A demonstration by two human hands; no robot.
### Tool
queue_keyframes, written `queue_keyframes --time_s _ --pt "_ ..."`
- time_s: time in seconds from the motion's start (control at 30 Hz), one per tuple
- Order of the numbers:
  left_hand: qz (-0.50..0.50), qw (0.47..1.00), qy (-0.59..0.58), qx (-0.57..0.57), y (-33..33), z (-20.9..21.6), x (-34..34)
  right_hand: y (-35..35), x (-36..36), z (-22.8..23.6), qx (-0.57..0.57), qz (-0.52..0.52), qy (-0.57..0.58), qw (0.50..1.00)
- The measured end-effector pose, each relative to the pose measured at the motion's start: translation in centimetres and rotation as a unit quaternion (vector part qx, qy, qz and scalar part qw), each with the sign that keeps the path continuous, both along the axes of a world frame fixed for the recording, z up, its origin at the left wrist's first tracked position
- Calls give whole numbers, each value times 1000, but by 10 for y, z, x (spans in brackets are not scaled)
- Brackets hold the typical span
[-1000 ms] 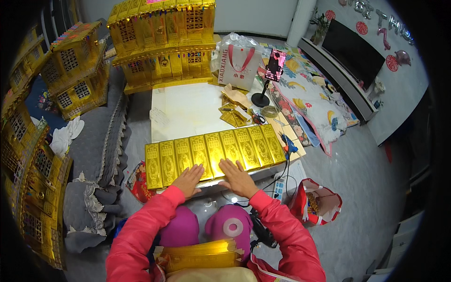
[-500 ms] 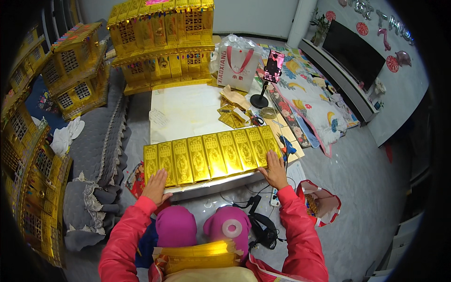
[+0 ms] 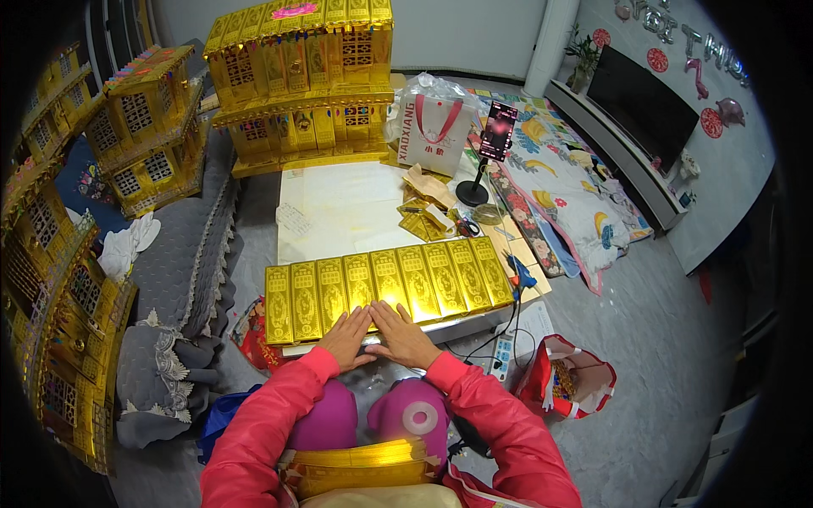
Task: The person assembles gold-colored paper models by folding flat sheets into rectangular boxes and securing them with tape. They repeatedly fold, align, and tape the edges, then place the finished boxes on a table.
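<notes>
A row of several shiny gold paper boxes [image 3: 430, 279] lies side by side along the near edge of the white table [image 3: 339, 207]. My left hand [image 3: 345, 338] rests flat at the row's near edge, around its middle. Right beside it lies my right hand [image 3: 400, 335], fingers stretched out on the box ends. The fingertips of both hands nearly meet, and neither hand grips anything. On my lap sits a stack of folded gold paper [image 3: 360, 470].
Gold paper model houses [image 3: 301, 85] stand behind and at left. Beyond the row are a phone on a stand [image 3: 498, 135], a white paper bag [image 3: 432, 127] and scissors [image 3: 467, 227]. A blue glue gun [image 3: 522, 273], power strip [image 3: 502, 356] and red bag [image 3: 584, 377] are at right.
Both hands have moved inward, from the two ends of the gold box row to its middle near edge. The view has shifted slightly.
</notes>
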State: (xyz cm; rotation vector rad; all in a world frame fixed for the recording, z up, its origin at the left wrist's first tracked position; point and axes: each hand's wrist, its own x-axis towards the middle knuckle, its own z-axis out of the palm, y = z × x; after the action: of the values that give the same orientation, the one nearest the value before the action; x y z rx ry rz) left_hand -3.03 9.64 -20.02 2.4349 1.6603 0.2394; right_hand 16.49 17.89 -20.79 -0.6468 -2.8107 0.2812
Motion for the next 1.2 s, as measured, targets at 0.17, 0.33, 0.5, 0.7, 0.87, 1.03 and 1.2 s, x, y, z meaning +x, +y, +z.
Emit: queue_keyframes --time_s 0.17,0.33,0.5,0.7,0.87,1.03,1.2 --pt "-8 1000 -4 2 -2 -1 -6 3 11 1 15 7 31 999" --pt "29 999 14 -23 -23 1 -39 14 42 1 37 -46 -8 998" --pt "115 993 18 -6 -62 -4 -88 41 100 -5 32 -160 -6 987" --pt "192 980 52 -9 -82 -18 -102 70 163 -14 44 -316 7 948" --pt "194 980 35 9 -80 -24 -102 73 160 -6 -7 -341 -18 940" --pt "211 976 -4 57 -79 -11 -98 27 142 54 -42 -297 176 938" --pt "205 963 -108 135 -76 27 -78 -94 126 107 -194 -151 198 949"
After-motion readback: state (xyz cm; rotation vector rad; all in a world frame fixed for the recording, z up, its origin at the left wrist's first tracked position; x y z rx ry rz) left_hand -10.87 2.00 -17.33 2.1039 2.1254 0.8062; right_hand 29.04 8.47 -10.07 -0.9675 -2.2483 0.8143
